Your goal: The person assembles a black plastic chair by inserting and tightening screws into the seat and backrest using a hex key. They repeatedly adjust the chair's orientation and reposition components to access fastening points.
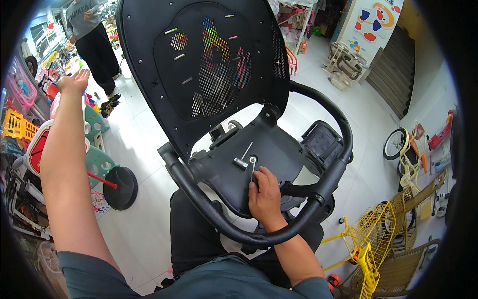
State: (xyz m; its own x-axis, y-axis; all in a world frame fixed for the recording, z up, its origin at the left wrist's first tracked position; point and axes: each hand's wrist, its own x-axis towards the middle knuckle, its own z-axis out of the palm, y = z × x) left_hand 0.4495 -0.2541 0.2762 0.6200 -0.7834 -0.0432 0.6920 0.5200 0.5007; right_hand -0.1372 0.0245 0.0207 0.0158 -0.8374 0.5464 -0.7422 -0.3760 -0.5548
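Observation:
A black child seat [279,144] with a perforated back and a padded curved bar [234,236] stands before me, above my knees. My right hand [266,197] reaches over the bar and pinches a small metal wrench [253,169]. The wrench's ring end sits at a round fitting in the middle of the seat base. Beside it lies a silver T-shaped tool [241,162], its thin rod pointing away from me. Stretched far out to the left, my left hand [74,82] is palm up, fingers apart, holding nothing.
A person [92,40] stands at the far left near shelves of goods. Left of the seat is a round black base [120,188] with a red pole. A yellow wire basket [371,226] and a small tricycle [408,149] are at right. Steps [393,65] lie behind.

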